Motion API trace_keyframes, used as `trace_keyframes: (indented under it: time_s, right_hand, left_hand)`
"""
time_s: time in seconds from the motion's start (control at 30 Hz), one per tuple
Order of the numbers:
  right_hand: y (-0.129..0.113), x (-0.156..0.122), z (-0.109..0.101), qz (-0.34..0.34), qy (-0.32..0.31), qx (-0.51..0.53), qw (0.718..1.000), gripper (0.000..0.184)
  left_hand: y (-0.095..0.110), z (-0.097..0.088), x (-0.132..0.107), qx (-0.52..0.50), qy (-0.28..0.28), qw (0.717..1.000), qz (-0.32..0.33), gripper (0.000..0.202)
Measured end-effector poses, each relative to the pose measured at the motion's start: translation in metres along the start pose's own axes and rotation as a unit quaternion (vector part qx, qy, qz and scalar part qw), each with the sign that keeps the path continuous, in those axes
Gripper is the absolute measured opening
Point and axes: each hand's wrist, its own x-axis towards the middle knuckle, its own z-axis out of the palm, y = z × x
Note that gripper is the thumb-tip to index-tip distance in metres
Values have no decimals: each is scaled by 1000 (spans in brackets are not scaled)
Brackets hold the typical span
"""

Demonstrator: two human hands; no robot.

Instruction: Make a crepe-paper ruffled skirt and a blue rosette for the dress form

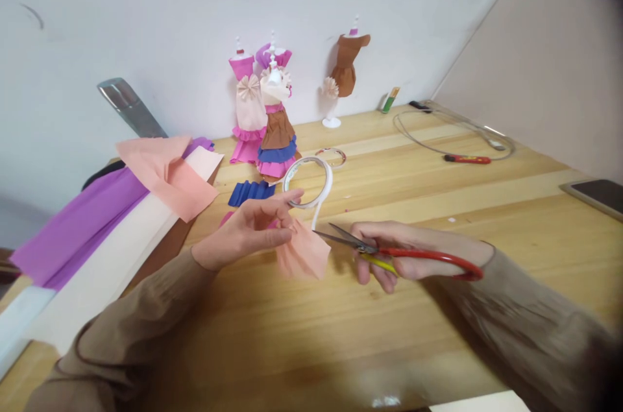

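My left hand [253,227] pinches a gathered piece of peach crepe paper [306,253] and also steadies a roll of white double-sided tape [328,188] at its fingertips. A narrow strip of tape [316,216] runs down from the roll to the paper. In my right hand [413,237] are red-handled scissors [433,255], their blades parted and pointing left, with the tips beside the tape strip and paper. Something yellow shows under the scissors' pivot. Pleated blue paper [252,193] lies beyond my left hand.
Mini dress forms in paper dresses stand at the wall, including a pink-and-cream one [250,110] and a brown one [345,65]. Crepe paper sheets [92,224] are piled left. A red-handled tool [467,159], cable [413,136] and phone [596,196] lie right.
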Motion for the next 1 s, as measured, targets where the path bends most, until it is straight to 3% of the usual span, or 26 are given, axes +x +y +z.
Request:
trace_keyframes:
  time_s: [0.13,0.27,0.47,0.77,1.0]
  right_hand:
    - [-1,0,-4,-23,-4,29,999,64]
    - [-5,3,0,-44,-10,49,998,61]
    - [-5,10,8,4,8,44,999,54]
    - [-4,7,1,-11,-18,46,999,54]
    - [-5,23,18,-94,26,41,994,53]
  left_hand:
    - [2,-1,0,21,-9,1000,-3,13]
    - [2,0,0,57,-26,998,-1,15]
    - [-6,1,-1,70,-46,996,15,11]
    - [-3,2,-1,63,-50,997,9,14]
    - [-7,7,1,56,-58,997,19,11]
